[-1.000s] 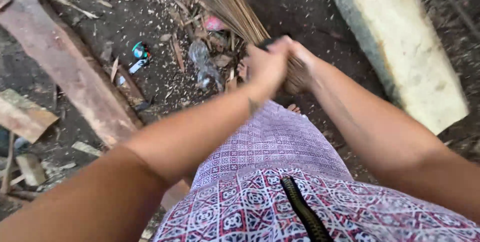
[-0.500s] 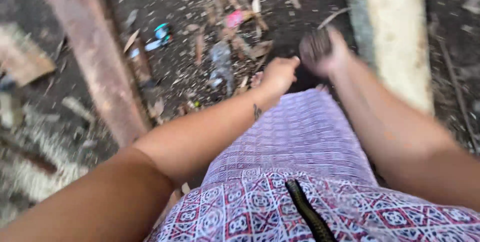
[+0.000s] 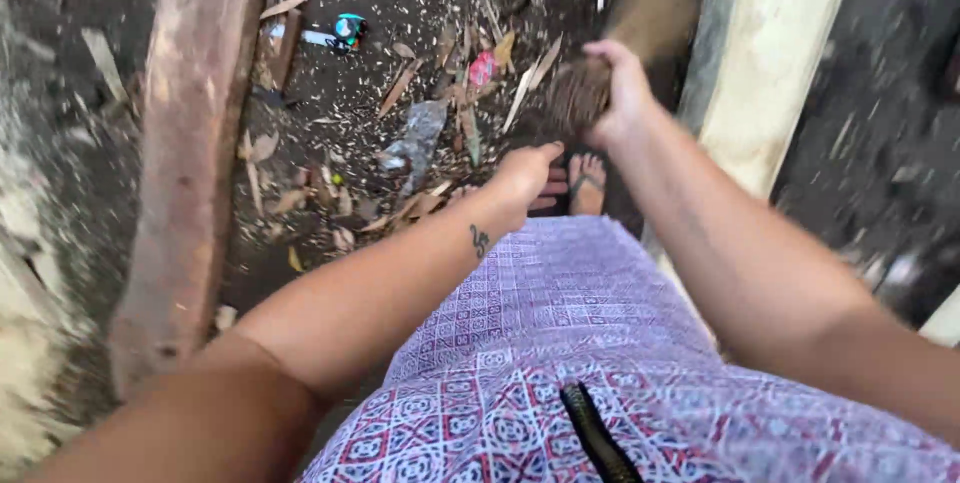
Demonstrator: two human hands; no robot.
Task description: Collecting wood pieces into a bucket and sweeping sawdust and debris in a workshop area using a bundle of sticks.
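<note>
The right hand [image 3: 618,93] grips the broom [image 3: 580,93]; the left hand [image 3: 522,175] hangs loosely curled, empty. One-handed, the broom may slip

Litter [image 3: 420,133] between plank [image 3: 185,173] — left — and beam [image 3: 770,63].

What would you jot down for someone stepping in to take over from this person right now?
Right hand: closed around the bound top of a stick broom, whose bristles blur upward in mid-sweep.
Left hand: free, fingers loosely curled, holding nothing, just below the broom's grip.
On the dirt ahead: a scatter of dry leaves and wood chips, a pink scrap and a blue-and-white wrapper, between a reddish plank and a pale beam.
Done: hard to judge; the litter lies roughly together.
Left: the litter is still on the ground.
</note>
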